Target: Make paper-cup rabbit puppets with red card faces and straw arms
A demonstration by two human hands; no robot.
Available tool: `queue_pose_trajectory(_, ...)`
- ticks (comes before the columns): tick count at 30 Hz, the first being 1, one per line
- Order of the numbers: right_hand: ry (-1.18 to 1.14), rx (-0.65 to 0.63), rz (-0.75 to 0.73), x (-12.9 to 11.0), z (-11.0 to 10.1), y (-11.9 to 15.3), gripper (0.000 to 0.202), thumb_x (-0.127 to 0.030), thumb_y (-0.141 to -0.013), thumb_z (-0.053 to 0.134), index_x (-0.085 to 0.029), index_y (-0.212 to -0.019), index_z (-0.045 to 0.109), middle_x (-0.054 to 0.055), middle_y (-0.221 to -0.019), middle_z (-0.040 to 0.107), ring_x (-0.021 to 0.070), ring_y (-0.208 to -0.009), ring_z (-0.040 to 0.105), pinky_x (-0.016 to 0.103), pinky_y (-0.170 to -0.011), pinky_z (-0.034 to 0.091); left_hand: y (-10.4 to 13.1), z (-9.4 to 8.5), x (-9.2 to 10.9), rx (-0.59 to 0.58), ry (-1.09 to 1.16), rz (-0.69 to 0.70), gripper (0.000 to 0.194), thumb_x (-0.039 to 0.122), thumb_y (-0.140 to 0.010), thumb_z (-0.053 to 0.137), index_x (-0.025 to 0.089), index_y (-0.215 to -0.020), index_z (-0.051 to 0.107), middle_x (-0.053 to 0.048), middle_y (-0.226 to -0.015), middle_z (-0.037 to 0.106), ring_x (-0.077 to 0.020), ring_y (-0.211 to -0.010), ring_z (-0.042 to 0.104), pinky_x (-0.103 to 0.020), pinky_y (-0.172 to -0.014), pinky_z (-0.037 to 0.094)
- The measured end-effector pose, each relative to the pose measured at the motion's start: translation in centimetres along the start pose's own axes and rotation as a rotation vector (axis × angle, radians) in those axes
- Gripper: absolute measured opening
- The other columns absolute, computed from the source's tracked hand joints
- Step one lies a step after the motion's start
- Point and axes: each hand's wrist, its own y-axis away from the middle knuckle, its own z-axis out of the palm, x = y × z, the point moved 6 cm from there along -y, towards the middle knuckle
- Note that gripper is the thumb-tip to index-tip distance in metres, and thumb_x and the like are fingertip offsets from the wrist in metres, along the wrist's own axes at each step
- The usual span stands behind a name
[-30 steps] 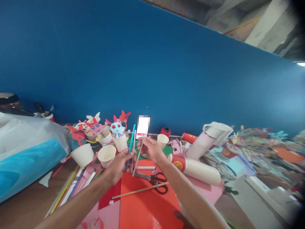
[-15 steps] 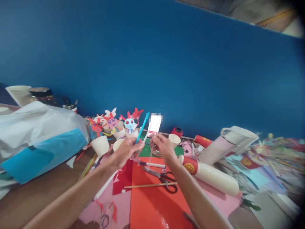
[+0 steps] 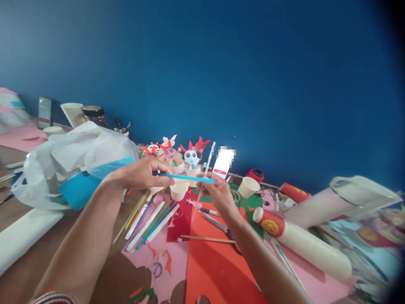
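My left hand (image 3: 144, 172) is closed, pinching one end of a thin bright-blue straw-like stick (image 3: 190, 178) between thumb and fingers. The stick lies nearly level, its other end reaching the fingers of my right hand (image 3: 219, 195). That hand is also closed, gripping a slim whitish straw (image 3: 209, 159) that stands tilted, its lower part hanging below the fingers. Under the hands are a white paper cup (image 3: 179, 192), a marker (image 3: 209, 212) and scissors (image 3: 218, 224), partly hidden by my right arm. Behind stand paper-faced figures (image 3: 190, 157) in cups.
Coloured sticks (image 3: 152, 226) lie left of the orange sheet (image 3: 215, 270). A long stack of paper cups (image 3: 310, 240) lies at right. A plastic bag (image 3: 76, 147) fills the left side. A lit phone (image 3: 224, 162) leans by the blue wall (image 3: 221, 76).
The view has swung left. The blue stick has turned from steep to nearly level and now spans both hands. The whitish straw now stands at my right hand.
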Motion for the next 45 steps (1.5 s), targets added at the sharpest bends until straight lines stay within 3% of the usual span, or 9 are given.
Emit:
queue_pose_trajectory(4, -0.104, 0.0, 0.023, -0.4, 1.7, -1.3, 0.02, -0.035, -0.078, 0.054, -0.017, -0.082, 0.062, -0.001, -0.063, 0.057, 0.0096, -0.054, 0.053, 0.019, -0.047, 0.043, -0.4, 1.5, 0.7, -0.182, -0.347, 0.163, 0.012, 0.019, -0.067, 0.062, 0.018, -0.055, 0.064, 0.0, -0.055, 0.056, -0.0111, -0.052, 0.047, -0.019, -0.049, 0.033)
queue_pose_trajectory(9, -0.165, -0.087, -0.003, -1.1, 4.5, -2.5, 0.018, -0.034, -0.076, 0.056, -0.018, -0.083, 0.063, -0.001, -0.066, 0.058, 0.0091, -0.055, 0.054, 0.019, -0.045, 0.042, 0.3, 0.9, 0.3, -0.297, -0.444, 0.171, 0.006, 0.024, -0.069, 0.061, 0.02, -0.068, 0.066, 0.002, -0.059, 0.057, -0.0107, -0.053, 0.049, -0.018, -0.049, 0.034)
queue_pose_trajectory(18, -0.309, -0.085, -0.034, -2.8, 7.8, -4.3, 0.017, -0.035, -0.075, 0.057, -0.019, -0.074, 0.058, -0.004, -0.057, 0.054, 0.008, -0.049, 0.052, 0.019, -0.046, 0.042, -1.0, -0.5, -0.8, -0.092, -0.375, 0.106, 0.018, 0.034, -0.067, 0.064, 0.017, -0.071, 0.07, 0.002, -0.057, 0.058, -0.0109, -0.051, 0.048, -0.018, -0.046, 0.033)
queue_pose_trajectory(26, -0.289, -0.057, -0.06, -3.0, 8.1, -4.9, 0.027, -0.042, -0.08, 0.049, -0.019, -0.09, 0.056, 0.002, -0.082, 0.063, 0.0129, -0.07, 0.06, 0.022, -0.054, 0.049, -0.4, -2.2, -0.4, -0.039, -0.203, 0.16, 0.018, 0.029, -0.073, 0.061, 0.012, -0.072, 0.064, 0.003, -0.058, 0.056, -0.0066, -0.052, 0.045, -0.016, -0.047, 0.033)
queue_pose_trajectory(30, 0.084, -0.133, -0.134, -1.8, 8.0, -2.6, 0.023, -0.032, -0.088, 0.039, -0.018, -0.099, 0.055, 0.004, -0.086, 0.064, 0.0137, -0.074, 0.06, 0.024, -0.058, 0.048, 0.4, -5.0, 0.0, 0.178, 0.024, 0.194, 0.019, 0.03, -0.075, 0.06, 0.012, -0.069, 0.058, 0.0, -0.063, 0.06, -0.0042, -0.046, 0.043, -0.015, -0.043, 0.033)
queue_pose_trajectory(33, 0.689, -0.42, -0.304, 1.2, 10.8, 0.8, 0.023, -0.021, -0.089, 0.037, -0.018, -0.088, 0.06, 0.005, -0.082, 0.064, 0.0156, -0.075, 0.059, 0.028, -0.067, 0.047, 0.5, -5.0, 0.3, 0.174, 0.107, 0.232, 0.019, 0.03, -0.074, 0.061, 0.013, -0.067, 0.056, -0.001, -0.063, 0.062, -0.0035, -0.044, 0.042, -0.014, -0.042, 0.033)
queue_pose_trajectory(36, 1.155, -0.501, -0.468, 4.7, 13.1, 3.3, 0.016, -0.019, -0.086, 0.044, -0.014, -0.094, 0.057, 0.011, -0.093, 0.061, 0.024, -0.096, 0.052, 0.037, -0.077, 0.045, 0.3, -3.7, 0.3, 0.09, 0.054, 0.21, 0.019, 0.029, -0.077, 0.059, 0.013, -0.068, 0.057, -0.001, -0.064, 0.06, -0.0039, -0.047, 0.044, -0.014, -0.043, 0.034)
queue_pose_trajectory(40, 1.34, -0.527, -0.516, 7.4, 14.1, 4.3, 0.024, -0.02, -0.084, 0.045, -0.011, -0.106, 0.051, 0.013, -0.102, 0.057, 0.0269, -0.102, 0.046, 0.041, -0.075, 0.045, 0.3, -2.6, 0.6, 0.044, 0.005, 0.205, 0.019, 0.027, -0.078, 0.058, 0.012, -0.068, 0.059, 0.0, -0.062, 0.058, -0.0042, -0.049, 0.046, -0.015, -0.044, 0.035)
queue_pose_trajectory(45, 1.398, -0.534, -0.544, 7.4, 12.6, 5.0, 0.02, -0.018, -0.084, 0.044, -0.012, -0.1, 0.053, 0.013, -0.104, 0.056, 0.0273, -0.101, 0.046, 0.041, -0.075, 0.043, 0.6, -2.8, 1.1, 0.068, 0.023, 0.201, 0.016, 0.023, -0.079, 0.055, 0.013, -0.068, 0.06, 0.003, -0.053, 0.053, -0.0036, -0.047, 0.044, -0.014, -0.044, 0.034)
